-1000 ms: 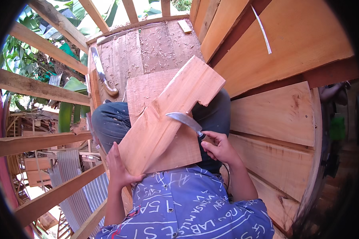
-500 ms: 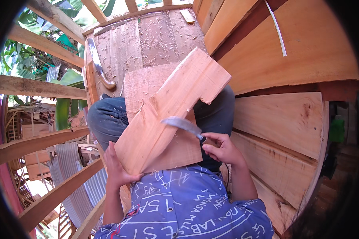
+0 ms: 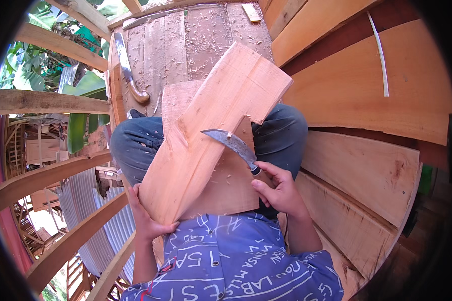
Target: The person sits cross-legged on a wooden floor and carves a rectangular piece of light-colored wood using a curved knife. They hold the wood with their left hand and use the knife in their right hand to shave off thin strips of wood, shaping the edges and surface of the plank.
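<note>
A thick, notched wooden board lies slantwise across my lap, its far end up and to the right. My left hand grips its near lower corner, thumb along the end and fingers at the left edge. In my right hand is a curved knife, held by its dark handle. The blade reaches over the board's right edge, and a small wood chip shows at its upper edge. Under the thick board, a flat thin board rests on my legs.
A large machete lies on the plank floor among wood shavings, ahead to the left. A small wood offcut is farther off. Railing bars stand along the left. Wide plank panels close the right side.
The notched board has turned slightly more upright in view. The knife blade has shifted a little right and down along the board's right edge.
</note>
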### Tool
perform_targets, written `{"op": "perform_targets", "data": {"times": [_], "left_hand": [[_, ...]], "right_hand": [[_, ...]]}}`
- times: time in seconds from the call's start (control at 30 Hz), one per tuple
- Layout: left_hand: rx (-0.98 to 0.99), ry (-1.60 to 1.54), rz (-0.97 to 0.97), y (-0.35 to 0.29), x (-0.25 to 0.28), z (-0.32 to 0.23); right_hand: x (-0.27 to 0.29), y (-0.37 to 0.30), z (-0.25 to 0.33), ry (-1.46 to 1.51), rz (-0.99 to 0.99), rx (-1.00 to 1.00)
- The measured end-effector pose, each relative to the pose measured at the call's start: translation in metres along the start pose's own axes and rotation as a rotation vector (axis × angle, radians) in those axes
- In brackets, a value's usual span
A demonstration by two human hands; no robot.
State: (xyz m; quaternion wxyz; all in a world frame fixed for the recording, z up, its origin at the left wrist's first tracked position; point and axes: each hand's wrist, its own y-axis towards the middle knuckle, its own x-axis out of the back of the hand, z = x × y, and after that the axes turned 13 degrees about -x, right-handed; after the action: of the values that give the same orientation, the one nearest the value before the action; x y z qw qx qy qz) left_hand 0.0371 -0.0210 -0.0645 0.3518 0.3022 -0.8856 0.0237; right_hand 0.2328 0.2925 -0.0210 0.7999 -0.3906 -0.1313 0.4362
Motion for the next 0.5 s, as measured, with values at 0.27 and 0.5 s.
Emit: {"op": "perform_targets", "data": {"times": [0.27, 0.5], "left_hand": [[0.127, 0.022, -0.119, -0.025, -0.009, 0.02], [0.189, 0.177, -0.069, -0.021, -0.022, 0.025]], "right_hand": [[-0.018, 0.033, 0.018, -0.239, 0.06, 0.206], [-0.022, 0.029, 0.034, -0.421, 0.181, 0.209]]}}
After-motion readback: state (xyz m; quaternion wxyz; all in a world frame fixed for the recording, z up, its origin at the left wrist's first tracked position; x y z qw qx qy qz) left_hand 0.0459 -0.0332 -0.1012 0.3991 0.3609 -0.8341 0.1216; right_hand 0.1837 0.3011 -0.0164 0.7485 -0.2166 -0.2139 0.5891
